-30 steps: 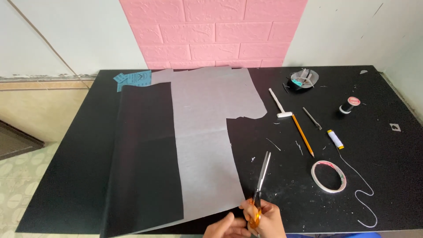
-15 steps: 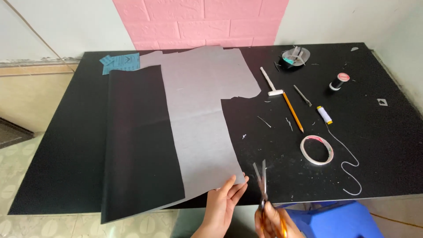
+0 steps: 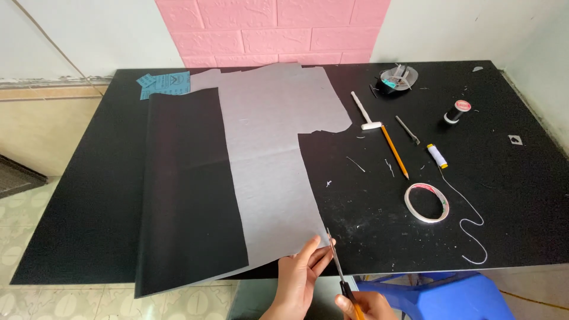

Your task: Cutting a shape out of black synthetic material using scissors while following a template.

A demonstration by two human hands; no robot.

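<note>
Head view: left hand (image 3: 299,275) fingers pinch grey sheet (image 3: 267,160); right hand (image 3: 364,305) grips scissors (image 3: 336,266).

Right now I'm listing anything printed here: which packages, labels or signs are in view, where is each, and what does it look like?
Blue packets: far left of the table, flat, rectangular, light blue with dark print.
Black spool: far right, small cylinder; round red and white label on top.
Tape roll: right of the grey sheet, flat white ring with red marks on its rim.
No signs or screens.
</note>
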